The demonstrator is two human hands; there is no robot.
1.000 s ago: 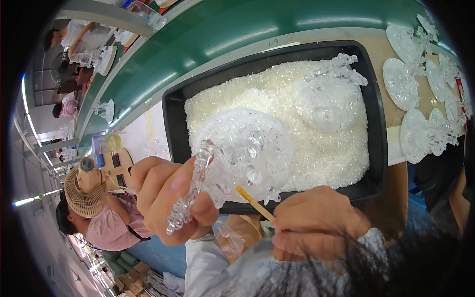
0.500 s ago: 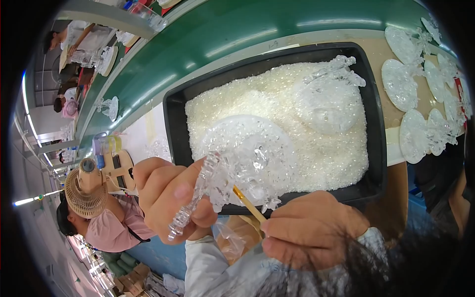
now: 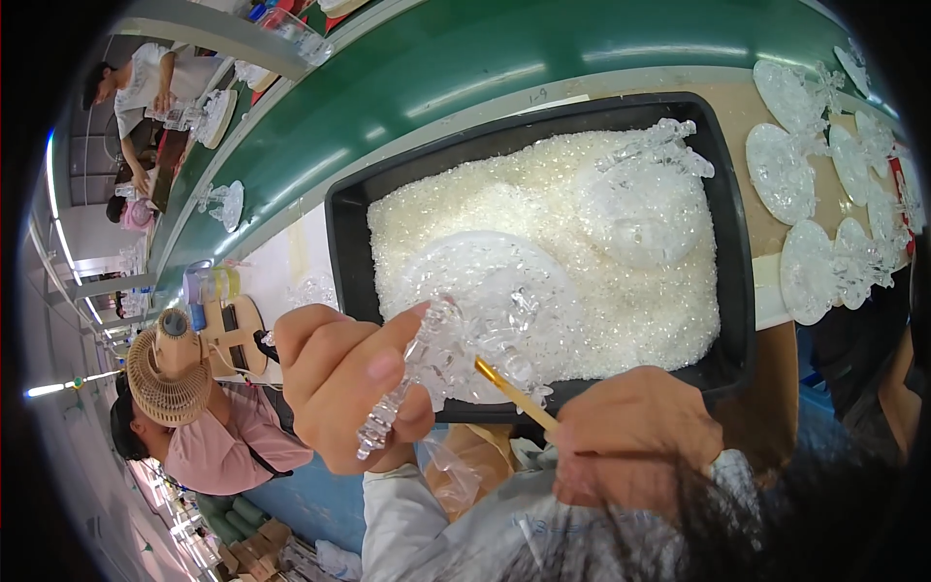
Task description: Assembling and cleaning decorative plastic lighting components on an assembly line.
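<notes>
My left hand [image 3: 354,383] is closed around the stem-like side of a clear, faceted ornament [image 3: 485,281] with a round disc base, holding it tilted over the near part of a black tray. In my right hand [image 3: 635,436] is a thin brush [image 3: 514,396] with a pale handle and a gold-coloured ferrule. The brush's tip points up and left at the ornament's near side; whether it touches cannot be made out. Shiny clear granules [image 3: 543,165] fill the black tray [image 3: 732,242]. A second clear ornament [image 3: 645,209] lies in the granules at the far right.
Several clear disc-based ornaments [image 3: 781,175] stand on the board to the right. A green surface [image 3: 465,73] runs behind the tray. At left are a beige fan [image 3: 165,373], small bottles [image 3: 211,283] and a person in pink [image 3: 228,436]. Another person [image 3: 145,82] works farther off.
My right hand has drawn right with the brush, away from the ornament. The left hand has shifted slightly right. The distant person at upper left has moved their arms.
</notes>
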